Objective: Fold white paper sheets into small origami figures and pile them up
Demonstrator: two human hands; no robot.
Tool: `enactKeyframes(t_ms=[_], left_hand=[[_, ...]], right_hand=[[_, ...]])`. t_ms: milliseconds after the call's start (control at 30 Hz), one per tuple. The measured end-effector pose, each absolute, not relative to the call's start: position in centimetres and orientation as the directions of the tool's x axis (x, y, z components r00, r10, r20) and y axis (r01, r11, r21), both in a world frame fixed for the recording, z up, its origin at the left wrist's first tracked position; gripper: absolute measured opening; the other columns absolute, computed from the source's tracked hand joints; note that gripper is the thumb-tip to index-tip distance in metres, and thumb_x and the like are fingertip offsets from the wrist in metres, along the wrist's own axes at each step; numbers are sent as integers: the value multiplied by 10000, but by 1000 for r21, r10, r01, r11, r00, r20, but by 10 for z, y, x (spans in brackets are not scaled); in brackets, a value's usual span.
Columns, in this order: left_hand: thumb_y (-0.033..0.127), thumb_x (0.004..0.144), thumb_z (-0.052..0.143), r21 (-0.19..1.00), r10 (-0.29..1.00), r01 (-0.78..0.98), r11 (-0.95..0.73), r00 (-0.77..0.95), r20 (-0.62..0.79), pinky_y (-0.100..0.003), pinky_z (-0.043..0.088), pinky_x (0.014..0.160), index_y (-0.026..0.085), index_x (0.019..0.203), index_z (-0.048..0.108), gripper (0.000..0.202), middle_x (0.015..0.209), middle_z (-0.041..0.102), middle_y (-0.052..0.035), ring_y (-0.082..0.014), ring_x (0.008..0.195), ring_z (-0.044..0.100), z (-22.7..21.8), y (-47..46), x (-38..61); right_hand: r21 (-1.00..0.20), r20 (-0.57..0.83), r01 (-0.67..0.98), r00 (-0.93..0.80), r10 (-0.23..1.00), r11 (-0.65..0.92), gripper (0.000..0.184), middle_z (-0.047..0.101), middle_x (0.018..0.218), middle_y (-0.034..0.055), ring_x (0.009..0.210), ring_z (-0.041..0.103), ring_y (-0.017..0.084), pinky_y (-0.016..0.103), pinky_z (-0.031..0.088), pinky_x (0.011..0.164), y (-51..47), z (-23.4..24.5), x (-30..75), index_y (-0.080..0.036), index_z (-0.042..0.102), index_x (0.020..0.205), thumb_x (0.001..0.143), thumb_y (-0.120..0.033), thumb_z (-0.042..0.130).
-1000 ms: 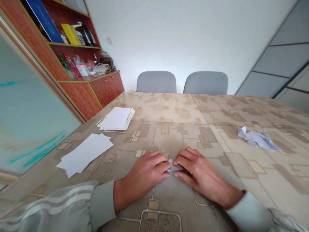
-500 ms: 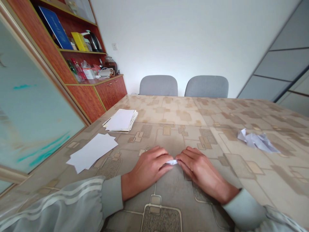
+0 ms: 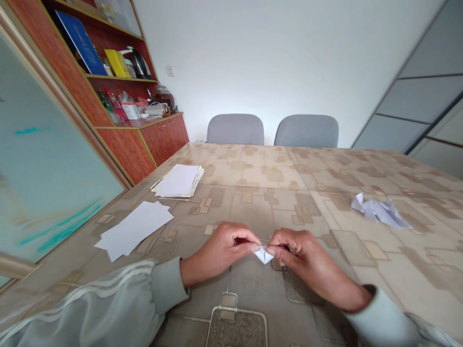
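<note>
A small folded piece of white paper (image 3: 264,256) is held between my two hands over the near middle of the table. My left hand (image 3: 228,248) pinches its left side between thumb and fingers. On the other side, my right hand (image 3: 306,260) grips the right edge the same way. The paper's lower part shows as a pointed shape with a crease down its middle; my fingertips cover its upper corners.
Loose white sheets (image 3: 135,229) lie on the patterned table (image 3: 253,168) to the left, with a paper stack (image 3: 179,180) behind them. Folded white paper pieces (image 3: 379,211) lie at right. Two grey chairs (image 3: 235,129) stand at the far edge.
Both hands have changed their hold from fingers laid over the paper to raised pinches. The paper has turned, so its pointed, creased face now shows. The camera view has shifted slightly.
</note>
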State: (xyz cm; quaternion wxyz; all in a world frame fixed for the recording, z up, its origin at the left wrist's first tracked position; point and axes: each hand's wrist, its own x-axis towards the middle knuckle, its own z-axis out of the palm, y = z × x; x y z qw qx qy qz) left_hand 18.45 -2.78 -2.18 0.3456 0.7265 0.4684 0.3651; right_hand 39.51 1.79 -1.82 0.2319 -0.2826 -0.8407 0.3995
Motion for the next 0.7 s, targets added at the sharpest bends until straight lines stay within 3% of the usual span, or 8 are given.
enactKeyframes(t_ms=[200,333,567,700], left_hand=[[233,858,630,881,941,381,-280,289,174,-206,399,605,147,800,733,146,734,701,-18,-118,649,580,-24,-25,182],[294,824,652,963,967,237,-132,244,73,-218,407,597,131,802,716,177,706,687,-21,-124,630,571,-27,-22,181],[227,813,651,969,971,216,-122,228,71,-216,392,611,134,749,711,128,691,677,-12,-118,645,555,-24,-20,179],[312,852,626,977,973,166,-134,209,97,-208,383,580,135,811,690,192,706,645,-10,-110,635,531,-27,-20,180]], right_hand=[[-920,52,216,-760,648,327,375,609,583,-21,546,512,101,226,365,543,20,-24,396,-177,622,731,954,-454,504],[-940,51,196,-730,681,280,378,624,583,-8,524,509,107,227,385,529,21,-25,395,-172,615,737,939,-476,518],[-920,40,206,-797,602,333,403,673,675,12,577,555,107,228,434,579,25,-16,400,-170,630,772,975,-471,455],[-919,65,207,-760,647,335,396,665,655,12,564,557,116,238,442,573,21,-16,398,-173,608,797,974,-487,445]])
